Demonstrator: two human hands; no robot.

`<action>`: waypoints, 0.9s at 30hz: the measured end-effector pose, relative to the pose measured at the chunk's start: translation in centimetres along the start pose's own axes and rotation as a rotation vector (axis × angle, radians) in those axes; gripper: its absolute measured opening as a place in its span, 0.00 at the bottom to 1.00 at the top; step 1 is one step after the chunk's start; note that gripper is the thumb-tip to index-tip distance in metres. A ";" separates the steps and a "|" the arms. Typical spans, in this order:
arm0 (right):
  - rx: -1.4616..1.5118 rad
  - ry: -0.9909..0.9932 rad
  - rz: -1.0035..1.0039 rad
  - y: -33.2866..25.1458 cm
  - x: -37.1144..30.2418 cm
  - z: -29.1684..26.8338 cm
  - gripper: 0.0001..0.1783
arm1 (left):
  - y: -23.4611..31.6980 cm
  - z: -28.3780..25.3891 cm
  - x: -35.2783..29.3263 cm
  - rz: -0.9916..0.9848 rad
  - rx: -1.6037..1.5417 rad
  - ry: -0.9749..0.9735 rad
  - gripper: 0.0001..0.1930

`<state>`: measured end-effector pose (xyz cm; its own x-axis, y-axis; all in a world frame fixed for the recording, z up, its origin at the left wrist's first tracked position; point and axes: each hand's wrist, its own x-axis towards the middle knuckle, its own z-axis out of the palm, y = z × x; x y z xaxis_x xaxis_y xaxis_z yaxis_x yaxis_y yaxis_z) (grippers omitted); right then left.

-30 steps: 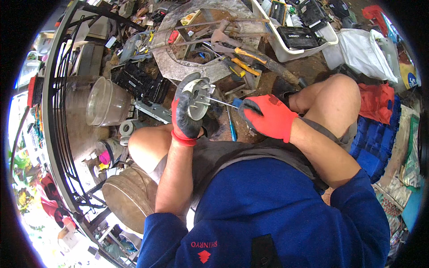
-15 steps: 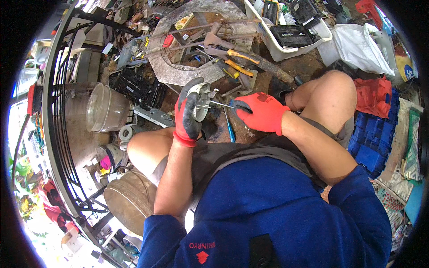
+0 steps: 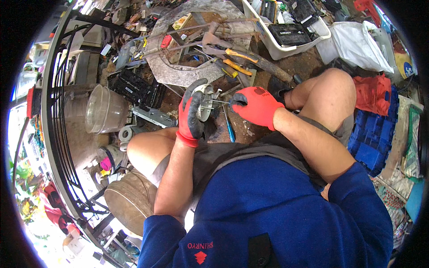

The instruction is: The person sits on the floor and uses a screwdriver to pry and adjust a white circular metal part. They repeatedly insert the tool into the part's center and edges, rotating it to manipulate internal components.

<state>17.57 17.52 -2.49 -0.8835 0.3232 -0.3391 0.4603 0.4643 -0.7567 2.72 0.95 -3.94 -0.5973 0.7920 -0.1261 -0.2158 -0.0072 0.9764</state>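
My left hand (image 3: 190,117), in a red glove with dark palm and fingers, is wrapped round a round whitish housing (image 3: 207,94) with small parts sticking out of its open side. My right hand (image 3: 255,106), gloved alike, is closed on a screwdriver (image 3: 220,102). The thin metal shaft points left into the housing; the glove mostly hides the handle. Whether the tip sits on a screw is too small to tell. Below the hands, a second screwdriver (image 3: 230,130) with a blue handle lies on the dirty ground.
Ahead lies a grey metal plate (image 3: 163,67) with a hammer (image 3: 211,41) and orange-handled pliers (image 3: 241,56). A white bin (image 3: 286,52) of black parts stands far right. Clear plastic tubs (image 3: 102,109) and a black metal rack (image 3: 56,111) are at left; a blue crate (image 3: 373,138) is at right.
My right hand has shifted slightly left and up, closer to the housing, and less of the screwdriver's shaft shows. My left hand has turned the housing slightly while keeping hold of it.
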 end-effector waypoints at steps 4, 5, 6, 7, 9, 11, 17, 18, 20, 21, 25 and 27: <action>0.008 0.054 -0.037 0.2 0.0 0.2 0.12 | -0.2 -0.1 0.0 -0.019 -0.011 0.006 0.28; 0.002 0.077 -0.038 0.2 0.0 0.2 0.12 | -0.3 -0.1 0.1 -0.012 0.004 0.004 0.28; 0.005 0.082 -0.030 0.2 0.0 0.3 0.12 | -0.3 -0.1 0.0 -0.009 0.020 0.007 0.28; 0.008 0.086 -0.021 0.0 0.0 0.4 0.13 | -0.2 -0.1 0.0 -0.006 0.036 0.009 0.28; 0.009 0.119 -0.032 0.2 -0.1 0.7 0.14 | -0.2 -0.2 0.1 -0.011 0.055 0.013 0.28; 0.007 0.179 -0.072 0.8 -0.1 1.5 0.16 | -0.2 -0.2 0.1 -0.026 0.062 0.015 0.28; -0.112 0.257 -0.103 0.7 -0.5 2.2 0.25 | 0.0 0.5 0.0 -0.063 0.040 0.024 0.28; -0.126 0.268 -0.110 0.4 -0.6 2.2 0.24 | -0.1 0.4 0.0 -0.064 0.035 0.030 0.28; -0.155 0.291 -0.124 -0.1 -0.8 2.0 0.22 | -0.5 -0.1 0.1 -0.065 0.026 0.040 0.28; -0.141 0.251 -0.131 -0.3 -0.7 1.7 0.20 | -0.7 -0.3 0.2 -0.058 0.033 0.041 0.28; -0.105 0.127 -0.108 -0.8 -0.4 1.5 0.16 | -1.2 -0.7 0.4 -0.039 0.039 0.035 0.29; -0.117 0.093 -0.086 -0.5 -0.2 1.6 0.17 | -1.0 -0.5 0.4 -0.063 0.022 0.026 0.29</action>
<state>17.36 15.92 -2.89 -0.9107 0.3506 -0.2184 0.3951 0.5848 -0.7085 2.33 0.92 -5.07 -0.6031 0.7742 -0.1920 -0.2367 0.0562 0.9700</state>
